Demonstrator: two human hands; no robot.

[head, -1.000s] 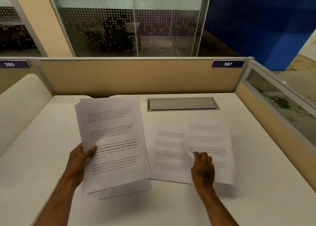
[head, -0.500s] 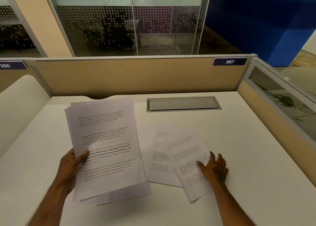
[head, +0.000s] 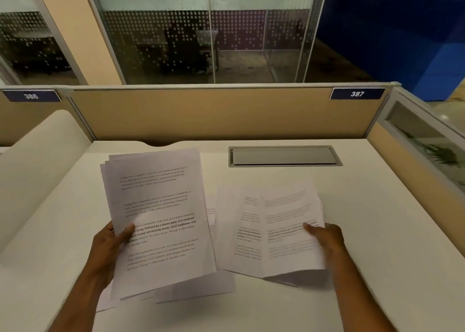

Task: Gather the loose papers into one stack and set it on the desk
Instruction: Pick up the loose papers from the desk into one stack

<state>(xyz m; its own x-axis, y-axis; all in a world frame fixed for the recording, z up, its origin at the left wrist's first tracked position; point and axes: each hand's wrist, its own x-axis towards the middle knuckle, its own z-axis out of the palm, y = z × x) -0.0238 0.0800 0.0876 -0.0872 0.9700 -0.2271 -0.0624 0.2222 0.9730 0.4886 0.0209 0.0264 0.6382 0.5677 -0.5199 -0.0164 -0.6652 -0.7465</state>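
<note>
My left hand (head: 110,243) grips a fanned sheaf of printed papers (head: 161,206) by its left edge, thumb on top, tilted above the white desk (head: 377,231). More loose sheets (head: 196,291) lie under it on the desk. To the right, my right hand (head: 324,236) pinches the right edge of a single printed sheet (head: 289,231), which is lifted and curled at its near edge. Another printed sheet (head: 236,231) lies flat beneath it, partly covered.
A grey cable-hatch cover (head: 284,155) is set into the desk at the back. Tan partition panels (head: 214,113) with plates 386 and 387 close the back; a glass-topped panel (head: 422,135) closes the right side. A white curved divider (head: 37,160) stands at left.
My right hand has slid the right sheet around and lifted it off the desk by its right edge. The left hand's sheaf has stayed about where it was.
</note>
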